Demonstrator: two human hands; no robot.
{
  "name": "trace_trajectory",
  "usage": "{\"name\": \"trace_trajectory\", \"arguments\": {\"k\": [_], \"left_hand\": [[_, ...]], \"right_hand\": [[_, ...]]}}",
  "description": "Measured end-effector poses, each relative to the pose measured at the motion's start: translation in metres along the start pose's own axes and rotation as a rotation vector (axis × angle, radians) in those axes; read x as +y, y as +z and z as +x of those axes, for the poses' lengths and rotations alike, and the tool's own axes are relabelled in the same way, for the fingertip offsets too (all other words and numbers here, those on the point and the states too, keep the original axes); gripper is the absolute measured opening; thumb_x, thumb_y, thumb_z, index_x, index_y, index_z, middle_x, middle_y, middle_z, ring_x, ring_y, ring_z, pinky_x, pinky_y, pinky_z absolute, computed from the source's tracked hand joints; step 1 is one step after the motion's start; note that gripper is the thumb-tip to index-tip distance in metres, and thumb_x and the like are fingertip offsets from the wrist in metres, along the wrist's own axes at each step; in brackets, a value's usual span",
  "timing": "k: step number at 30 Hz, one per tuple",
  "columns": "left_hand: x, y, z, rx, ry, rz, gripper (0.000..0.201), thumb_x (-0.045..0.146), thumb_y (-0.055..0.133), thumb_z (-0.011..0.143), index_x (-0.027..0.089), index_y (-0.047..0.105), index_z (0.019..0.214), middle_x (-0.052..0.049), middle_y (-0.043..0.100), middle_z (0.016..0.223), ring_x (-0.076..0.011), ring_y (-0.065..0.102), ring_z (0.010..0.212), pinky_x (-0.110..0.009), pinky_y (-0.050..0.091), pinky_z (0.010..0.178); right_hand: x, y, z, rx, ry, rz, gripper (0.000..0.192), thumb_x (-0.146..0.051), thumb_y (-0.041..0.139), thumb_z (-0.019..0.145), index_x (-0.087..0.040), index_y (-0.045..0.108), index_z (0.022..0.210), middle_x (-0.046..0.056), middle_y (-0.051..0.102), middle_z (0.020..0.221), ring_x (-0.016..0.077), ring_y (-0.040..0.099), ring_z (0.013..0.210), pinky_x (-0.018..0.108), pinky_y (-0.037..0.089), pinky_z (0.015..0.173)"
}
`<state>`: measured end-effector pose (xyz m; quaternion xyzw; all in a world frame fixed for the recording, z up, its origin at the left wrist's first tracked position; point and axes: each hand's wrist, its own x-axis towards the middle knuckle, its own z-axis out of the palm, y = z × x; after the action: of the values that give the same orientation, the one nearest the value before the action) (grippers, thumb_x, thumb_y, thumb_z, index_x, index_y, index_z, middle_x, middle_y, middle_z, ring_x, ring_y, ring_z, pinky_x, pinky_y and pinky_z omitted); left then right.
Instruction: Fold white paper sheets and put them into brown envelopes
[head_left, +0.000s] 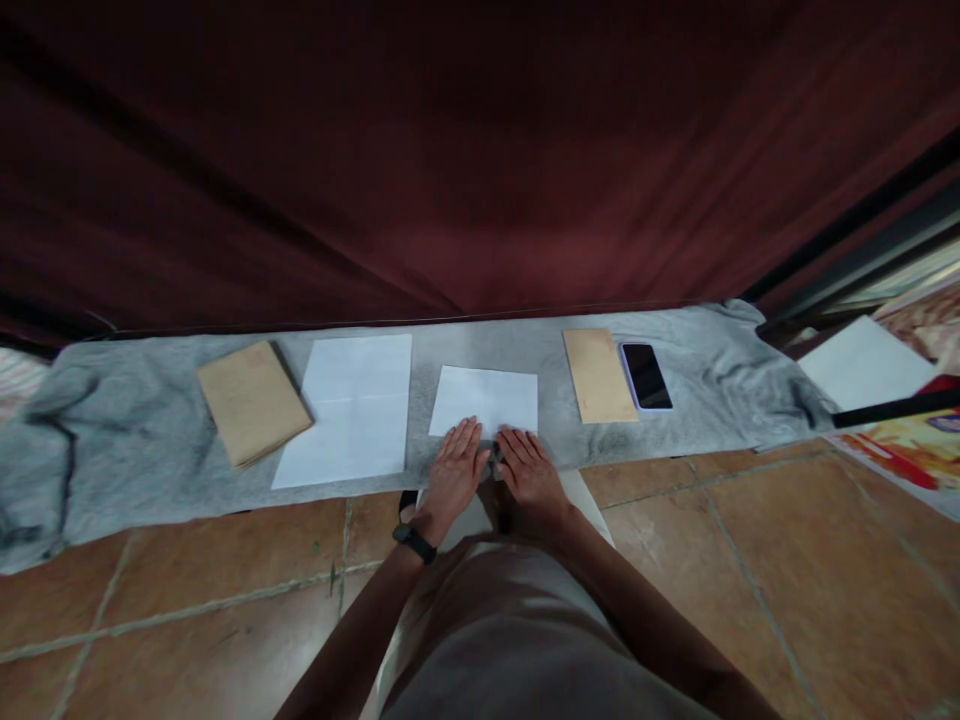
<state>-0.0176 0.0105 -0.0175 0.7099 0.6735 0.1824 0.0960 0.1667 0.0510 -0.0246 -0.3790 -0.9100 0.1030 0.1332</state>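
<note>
Both hands, left hand [452,470] and right hand [531,470], are pressing flat, fingers spread, on the near edge of the folded white paper [486,400] lying left of the phone [646,375]; judged light, limp, crease-prone, best pinched at corners.

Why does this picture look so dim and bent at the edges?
Head view: light is dim and the red curtain nearly black at top; the wide lens bows the grey cloth; the white paper under both hands looks brightest; edges slightly soft.
</note>
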Motion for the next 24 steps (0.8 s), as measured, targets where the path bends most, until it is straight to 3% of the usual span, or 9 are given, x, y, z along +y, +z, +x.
{"name": "trace_trajectory", "arguments": {"k": [10, 13, 17, 24], "left_hand": [[-0.03, -0.016, -0.005, 0.132, -0.181, 0.014, 0.049, 0.033, 0.034, 0.105, 0.012, 0.052, 0.145, -0.017, 0.049, 0.156, -0.0283, 0.039, 0.15, -0.052, 0.031, 0.125], [-0.024, -0.018, 0.009, 0.111, -0.093, -0.027, 0.048, 0.033, 0.032, 0.106, 0.016, 0.052, 0.146, -0.013, 0.05, 0.156, -0.0237, 0.039, 0.15, -0.049, 0.03, 0.126], [-0.011, -0.013, 0.031, -0.023, 0.092, -0.071, 0.05, 0.035, 0.03, 0.107, 0.014, 0.05, 0.148, -0.011, 0.051, 0.156, -0.0206, 0.038, 0.15, -0.043, 0.031, 0.126], [-0.013, -0.01, 0.043, -0.053, 0.078, 0.024, 0.049, 0.031, 0.034, 0.105, 0.015, 0.052, 0.147, -0.011, 0.051, 0.155, -0.023, 0.04, 0.15, -0.045, 0.031, 0.125]], "right_hand": [[0.02, -0.011, -0.012, 0.028, 0.064, -0.036, 0.047, -0.03, 0.039, 0.107, -0.016, 0.049, 0.151, 0.01, 0.048, 0.158, 0.0257, 0.041, 0.147, 0.05, 0.029, 0.124], [0.019, -0.01, 0.0, 0.049, 0.039, -0.003, 0.047, -0.032, 0.038, 0.108, -0.017, 0.05, 0.15, 0.011, 0.05, 0.156, 0.0255, 0.042, 0.147, 0.05, 0.029, 0.125], [0.011, -0.006, 0.025, 0.061, 0.011, 0.012, 0.048, -0.035, 0.035, 0.109, -0.017, 0.05, 0.151, 0.008, 0.049, 0.157, 0.025, 0.041, 0.148, 0.049, 0.027, 0.126], [0.017, 0.0, 0.036, 0.007, 0.033, 0.001, 0.046, -0.034, 0.04, 0.108, -0.018, 0.053, 0.149, 0.009, 0.046, 0.159, 0.0257, 0.041, 0.148, 0.049, 0.029, 0.125]]}}
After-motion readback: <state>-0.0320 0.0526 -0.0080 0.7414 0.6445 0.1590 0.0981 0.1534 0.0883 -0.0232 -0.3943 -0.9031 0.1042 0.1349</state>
